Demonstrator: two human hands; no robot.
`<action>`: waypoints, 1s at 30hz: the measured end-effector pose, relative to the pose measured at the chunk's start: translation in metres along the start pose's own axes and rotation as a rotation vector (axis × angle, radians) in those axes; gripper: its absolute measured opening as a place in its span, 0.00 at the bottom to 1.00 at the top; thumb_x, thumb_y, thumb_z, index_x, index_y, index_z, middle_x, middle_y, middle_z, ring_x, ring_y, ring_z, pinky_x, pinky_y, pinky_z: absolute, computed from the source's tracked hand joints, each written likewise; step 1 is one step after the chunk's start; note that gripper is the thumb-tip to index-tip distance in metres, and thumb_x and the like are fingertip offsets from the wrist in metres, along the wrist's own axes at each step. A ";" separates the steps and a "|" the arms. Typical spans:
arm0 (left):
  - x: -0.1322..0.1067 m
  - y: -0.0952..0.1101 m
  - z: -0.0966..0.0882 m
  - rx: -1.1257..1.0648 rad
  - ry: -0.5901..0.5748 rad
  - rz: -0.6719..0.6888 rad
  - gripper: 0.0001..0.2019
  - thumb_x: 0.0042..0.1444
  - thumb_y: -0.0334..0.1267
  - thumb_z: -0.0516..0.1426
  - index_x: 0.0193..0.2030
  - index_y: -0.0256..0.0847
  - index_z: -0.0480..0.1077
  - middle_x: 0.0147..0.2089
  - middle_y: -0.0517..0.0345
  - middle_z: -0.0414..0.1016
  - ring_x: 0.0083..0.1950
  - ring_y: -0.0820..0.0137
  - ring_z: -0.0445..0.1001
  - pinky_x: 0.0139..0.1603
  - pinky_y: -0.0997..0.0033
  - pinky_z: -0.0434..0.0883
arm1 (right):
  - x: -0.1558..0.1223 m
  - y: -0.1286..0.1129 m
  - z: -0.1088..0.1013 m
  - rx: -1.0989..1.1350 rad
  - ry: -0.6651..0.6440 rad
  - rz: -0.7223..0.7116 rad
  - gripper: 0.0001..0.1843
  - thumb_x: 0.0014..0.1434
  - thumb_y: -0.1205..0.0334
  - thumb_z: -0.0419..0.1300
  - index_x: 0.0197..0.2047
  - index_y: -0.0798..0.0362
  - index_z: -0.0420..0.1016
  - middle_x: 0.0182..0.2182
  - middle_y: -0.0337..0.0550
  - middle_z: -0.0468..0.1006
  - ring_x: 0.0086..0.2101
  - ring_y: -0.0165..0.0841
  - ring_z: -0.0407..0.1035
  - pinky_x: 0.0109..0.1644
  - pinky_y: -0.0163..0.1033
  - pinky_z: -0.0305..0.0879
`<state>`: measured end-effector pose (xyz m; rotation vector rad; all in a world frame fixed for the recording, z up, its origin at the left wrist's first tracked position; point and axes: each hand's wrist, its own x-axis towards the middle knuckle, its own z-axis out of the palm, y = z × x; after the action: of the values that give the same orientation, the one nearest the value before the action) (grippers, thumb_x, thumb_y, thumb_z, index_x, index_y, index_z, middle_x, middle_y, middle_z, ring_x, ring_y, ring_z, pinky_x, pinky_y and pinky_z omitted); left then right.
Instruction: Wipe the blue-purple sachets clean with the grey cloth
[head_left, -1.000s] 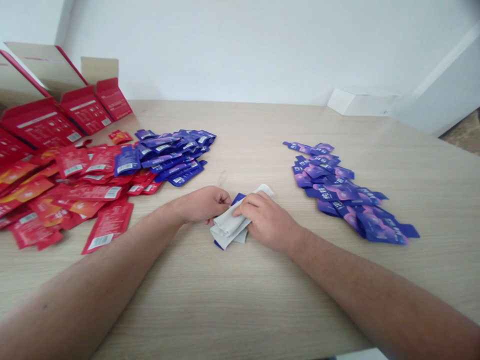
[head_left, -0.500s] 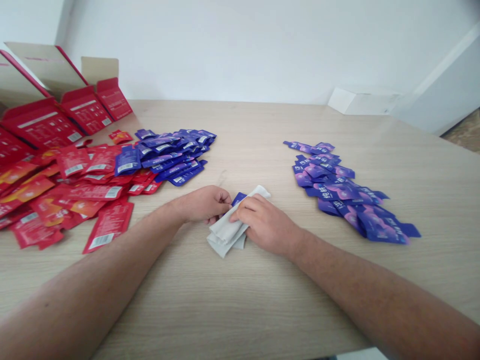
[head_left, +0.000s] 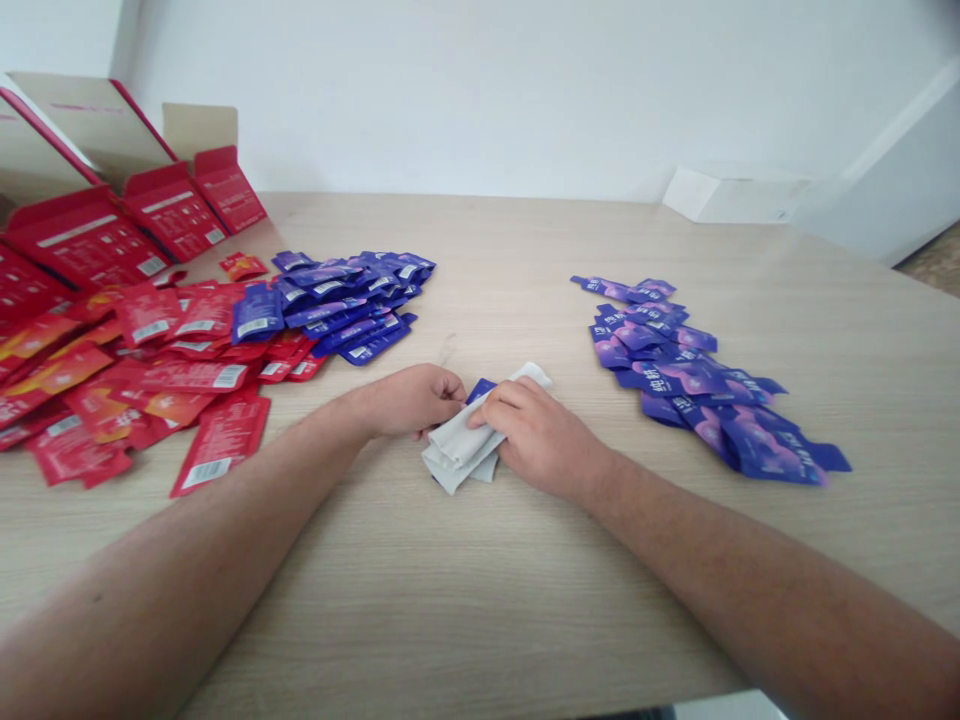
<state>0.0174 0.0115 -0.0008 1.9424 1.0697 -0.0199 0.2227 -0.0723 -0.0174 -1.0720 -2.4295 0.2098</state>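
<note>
A folded grey-white cloth [head_left: 459, 447] lies on the wooden table [head_left: 480, 580] in front of me, with a blue sachet [head_left: 478, 388] partly covered by it. My right hand [head_left: 541, 437] presses on the cloth with its fingers curled over it. My left hand [head_left: 409, 398] is closed beside it, fingertips pinching at the sachet's end near the cloth's edge. Most of the sachet is hidden under the cloth and fingers.
A heap of blue sachets [head_left: 345, 300] lies left of centre, next to a spread of red sachets [head_left: 127, 370]. Open red cartons [head_left: 112, 220] stand at the far left. A row of purple-blue sachets [head_left: 697, 385] runs along the right. A white box [head_left: 731, 195] sits at the back right.
The cloth slid slightly back and forth under my right hand over the sachet. Both hands stayed at the same spot. The view shifted a little.
</note>
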 end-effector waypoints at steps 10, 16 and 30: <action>-0.003 0.001 -0.001 -0.056 -0.003 0.004 0.12 0.54 0.48 0.55 0.32 0.41 0.71 0.22 0.63 0.69 0.21 0.75 0.68 0.18 0.79 0.62 | 0.002 0.000 -0.003 -0.001 0.005 0.012 0.20 0.53 0.79 0.57 0.48 0.54 0.74 0.44 0.47 0.73 0.46 0.39 0.63 0.54 0.46 0.60; -0.008 0.000 -0.003 -0.150 -0.023 0.023 0.10 0.54 0.44 0.56 0.31 0.40 0.69 0.21 0.64 0.69 0.20 0.75 0.68 0.17 0.79 0.64 | 0.003 -0.010 -0.002 0.073 -0.025 -0.051 0.20 0.52 0.79 0.57 0.47 0.52 0.74 0.43 0.46 0.74 0.47 0.40 0.64 0.54 0.47 0.61; -0.037 -0.002 -0.051 -0.182 0.339 0.113 0.07 0.56 0.41 0.55 0.31 0.40 0.66 0.19 0.61 0.73 0.18 0.75 0.68 0.17 0.79 0.65 | 0.004 0.014 -0.002 0.180 0.124 0.090 0.22 0.51 0.79 0.54 0.46 0.52 0.73 0.43 0.44 0.72 0.46 0.37 0.66 0.53 0.45 0.62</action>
<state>-0.0258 0.0233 0.0428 1.8764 1.1323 0.4688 0.2303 -0.0600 -0.0189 -1.0814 -2.2084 0.3730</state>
